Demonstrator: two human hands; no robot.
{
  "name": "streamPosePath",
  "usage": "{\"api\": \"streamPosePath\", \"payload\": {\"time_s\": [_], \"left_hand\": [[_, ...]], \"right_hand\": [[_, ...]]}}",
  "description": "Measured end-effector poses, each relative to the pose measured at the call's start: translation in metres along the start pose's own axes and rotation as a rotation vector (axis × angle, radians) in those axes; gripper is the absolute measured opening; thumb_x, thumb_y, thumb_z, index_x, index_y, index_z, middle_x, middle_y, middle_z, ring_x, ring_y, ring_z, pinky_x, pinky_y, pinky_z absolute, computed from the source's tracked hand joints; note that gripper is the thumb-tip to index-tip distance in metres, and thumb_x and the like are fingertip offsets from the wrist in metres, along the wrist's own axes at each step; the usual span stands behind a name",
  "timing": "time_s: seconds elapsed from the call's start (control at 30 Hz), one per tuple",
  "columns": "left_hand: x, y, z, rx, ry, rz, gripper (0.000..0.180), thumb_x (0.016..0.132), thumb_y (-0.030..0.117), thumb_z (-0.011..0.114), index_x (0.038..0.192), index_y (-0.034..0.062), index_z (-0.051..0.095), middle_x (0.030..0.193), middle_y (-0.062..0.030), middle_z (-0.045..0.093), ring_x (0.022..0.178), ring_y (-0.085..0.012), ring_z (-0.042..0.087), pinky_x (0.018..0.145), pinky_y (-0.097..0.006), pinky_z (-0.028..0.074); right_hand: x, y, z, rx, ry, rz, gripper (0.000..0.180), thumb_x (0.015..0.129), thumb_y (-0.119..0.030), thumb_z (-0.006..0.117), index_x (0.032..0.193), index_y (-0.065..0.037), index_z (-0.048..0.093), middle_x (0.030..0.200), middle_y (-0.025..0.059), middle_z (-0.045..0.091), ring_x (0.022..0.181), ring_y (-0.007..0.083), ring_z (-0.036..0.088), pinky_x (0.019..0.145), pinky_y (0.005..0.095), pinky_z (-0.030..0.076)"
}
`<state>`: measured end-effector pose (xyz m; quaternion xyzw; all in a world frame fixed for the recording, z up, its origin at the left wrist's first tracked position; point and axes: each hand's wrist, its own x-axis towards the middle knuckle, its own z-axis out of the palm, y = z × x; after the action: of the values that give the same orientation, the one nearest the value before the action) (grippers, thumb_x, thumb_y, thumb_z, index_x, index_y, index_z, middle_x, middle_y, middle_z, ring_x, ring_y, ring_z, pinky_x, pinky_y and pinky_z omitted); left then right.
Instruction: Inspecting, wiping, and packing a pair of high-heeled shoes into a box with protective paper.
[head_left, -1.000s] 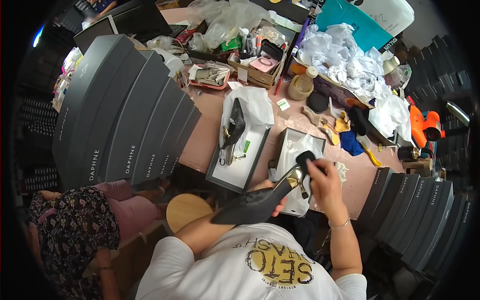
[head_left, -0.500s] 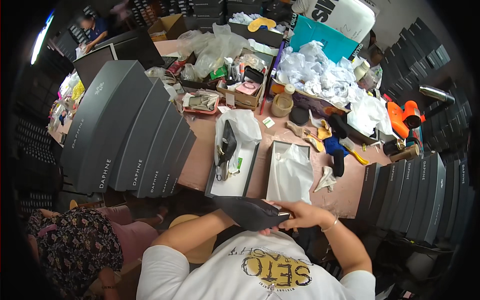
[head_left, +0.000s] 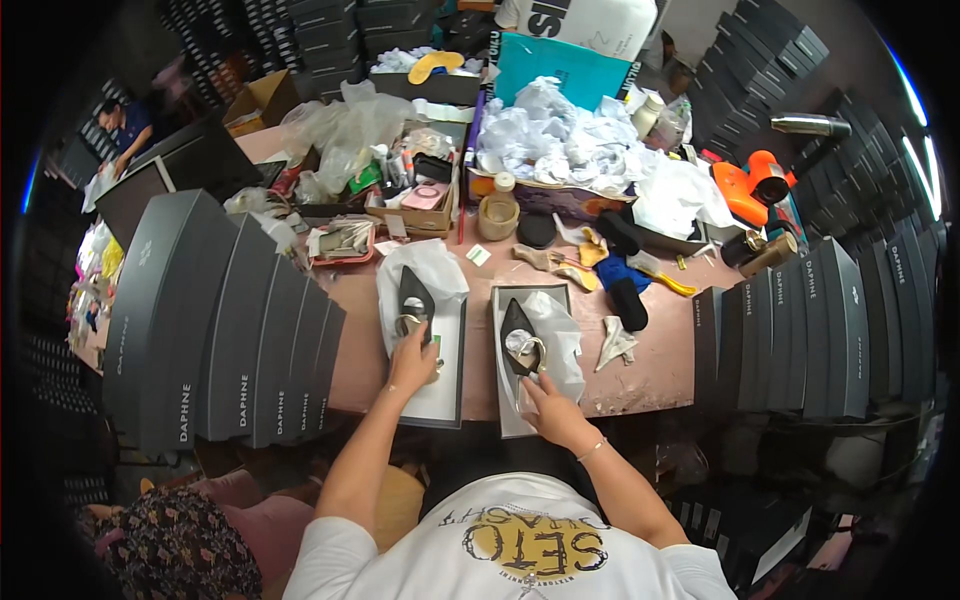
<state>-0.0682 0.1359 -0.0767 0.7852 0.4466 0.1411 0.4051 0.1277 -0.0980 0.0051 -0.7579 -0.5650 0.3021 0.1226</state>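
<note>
Two shallow shoe boxes lie side by side at the table's near edge. In the left box (head_left: 446, 402), a black pointed shoe (head_left: 416, 290) with a gold-coloured ring-like piece rests on white tissue paper (head_left: 447, 268). My left hand (head_left: 408, 362) is closed around the rear of that shoe. The right box (head_left: 503, 413) contains a matching black pointed shoe (head_left: 515, 318), toe pointing away from me. My right hand (head_left: 553, 408) grips its back end with thumb and fingers. Beside this shoe lies more crumpled tissue paper (head_left: 562, 350).
Grey shoe boxes stand in rows at left (head_left: 170, 330) and right (head_left: 835, 330). Beyond my hands are a glue jar (head_left: 498, 212), brushes (head_left: 550, 262), a white cloth (head_left: 616, 342), a bin of crumpled paper (head_left: 560, 140) and an orange heat gun (head_left: 740, 195). A person in a floral top (head_left: 185, 545) is at lower left.
The black shoe that both hands held near my chest now lies in the right box under my right hand. My left hand has moved forward to the shoe in the left box.
</note>
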Motion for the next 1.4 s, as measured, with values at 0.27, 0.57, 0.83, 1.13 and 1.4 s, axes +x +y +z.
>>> {"api": "streamPosePath", "payload": {"time_s": [0.27,0.57,0.83,1.13,1.4], "left_hand": [[-0.016,-0.008,0.055,-0.931,0.188,-0.578,0.059,0.089,0.029,0.064,0.133,-0.0022,0.040,0.121,-0.0121,0.054,0.106,-0.0205,0.055,0.089,-0.029,0.043],[-0.003,-0.041,0.048,-0.525,0.435,-0.398,0.056,0.080,0.014,0.062,0.129,-0.0044,0.041,0.112,-0.0161,0.058,0.100,-0.0255,0.059,0.088,-0.033,0.045],[-0.086,0.075,0.001,-1.075,0.170,-0.214,0.052,0.084,0.003,0.064,0.130,-0.0037,0.040,0.113,-0.0090,0.057,0.099,-0.0140,0.058,0.086,-0.027,0.048],[-0.109,0.137,0.011,-1.408,-0.189,-0.247,0.047,0.097,0.017,0.039,0.141,0.0046,0.030,0.124,-0.0108,0.052,0.110,-0.0182,0.055,0.093,-0.034,0.046],[-0.101,0.140,-0.017,-1.063,-0.274,-0.003,0.068,0.089,-0.003,0.035,0.151,0.0101,0.010,0.127,-0.0127,0.053,0.105,-0.0146,0.056,0.089,-0.024,0.044]], "right_hand": [[0.003,0.033,0.002,0.800,0.151,0.179,0.048,0.090,-0.018,0.060,0.129,0.006,0.047,0.113,0.0252,0.061,0.104,0.0295,0.063,0.086,0.0365,0.050],[0.072,0.067,0.083,1.223,0.127,0.385,0.083,0.081,-0.016,0.070,0.143,0.006,0.018,0.107,0.0158,0.059,0.093,0.0171,0.059,0.079,0.0285,0.049],[0.001,-0.006,0.004,1.606,0.284,0.290,0.059,0.086,-0.004,0.061,0.139,-0.004,0.033,0.115,0.0070,0.056,0.097,0.0130,0.056,0.084,0.0278,0.046],[-0.030,-0.040,-0.015,1.796,0.353,0.309,0.053,0.098,-0.017,0.049,0.147,-0.012,0.028,0.080,-0.0056,0.049,0.066,0.0025,0.042,0.057,0.0179,0.034],[-0.035,-0.038,-0.048,1.436,0.236,0.034,0.066,0.091,0.002,0.045,0.148,-0.012,0.015,0.091,0.0034,0.055,0.080,0.0083,0.056,0.077,0.0243,0.050]]}}
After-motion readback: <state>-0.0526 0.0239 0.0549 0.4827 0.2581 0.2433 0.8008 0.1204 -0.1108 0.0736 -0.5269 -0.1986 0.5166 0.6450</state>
